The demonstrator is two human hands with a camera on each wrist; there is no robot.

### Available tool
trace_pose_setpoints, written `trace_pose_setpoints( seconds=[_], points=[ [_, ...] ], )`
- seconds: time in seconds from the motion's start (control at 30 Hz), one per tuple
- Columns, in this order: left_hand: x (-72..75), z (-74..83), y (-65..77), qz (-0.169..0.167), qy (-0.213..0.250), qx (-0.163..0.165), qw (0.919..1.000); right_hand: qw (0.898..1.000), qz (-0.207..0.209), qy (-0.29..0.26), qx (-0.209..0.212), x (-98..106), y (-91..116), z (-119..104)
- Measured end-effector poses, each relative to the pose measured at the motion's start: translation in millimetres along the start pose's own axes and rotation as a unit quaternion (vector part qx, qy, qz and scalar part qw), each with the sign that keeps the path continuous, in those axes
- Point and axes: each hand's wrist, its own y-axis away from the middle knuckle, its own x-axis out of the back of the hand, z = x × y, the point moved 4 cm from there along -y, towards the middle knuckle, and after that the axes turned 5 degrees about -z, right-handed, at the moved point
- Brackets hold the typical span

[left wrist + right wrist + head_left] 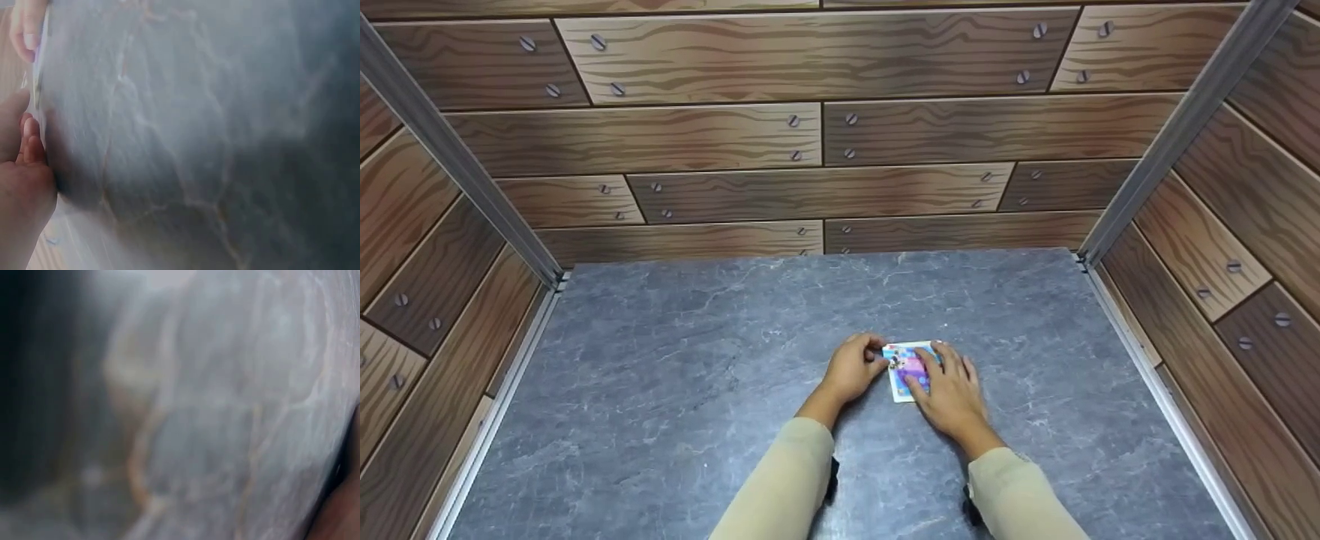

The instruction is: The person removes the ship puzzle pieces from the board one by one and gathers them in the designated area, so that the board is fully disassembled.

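Observation:
A small flat picture card (904, 367) with a white border and a pink, purple and blue print lies on the grey table, maybe with more layers beneath. At its upper left edge my left hand (853, 367) has thumb and curled forefinger, seeming to pinch the corner. My right hand (954, 394) rests over the card's right part with fingers spread, hiding that side. In the left wrist view the card's thin edge (38, 79) shows beside the left hand (28, 163). Only a blurred bit of the right hand (340, 512) appears in the right wrist view.
The grey marbled tabletop (660, 390) stretches around both hands. Wood-patterned panels (735, 135) stand at the back and both sides, with metal rails (1166, 135) along the corners.

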Motion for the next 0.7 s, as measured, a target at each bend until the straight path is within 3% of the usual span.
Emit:
trace_pose_setpoints(
  seconds=[0.2,0.33,0.53,0.7],
  points=[
    [8.1,-5.3,12.8,-0.010,0.039,-0.010,0.9991,1.000,0.011,0.001,0.002,1,-1,-1],
    [17.5,-13.1,25.9,-0.010,0.023,-0.013,0.9996,1.000,0.012,0.000,0.000,2,-2,-1],
    [48.8,-35.1,43.0,0.043,-0.030,-0.029,0.9982,1.000,0.004,-0.010,-0.007,1,-3,0],
    [78.3,-56.5,52.5,0.068,-0.045,-0.034,0.9961,1.000,0.005,-0.009,-0.005,0,-3,0]
  ],
)
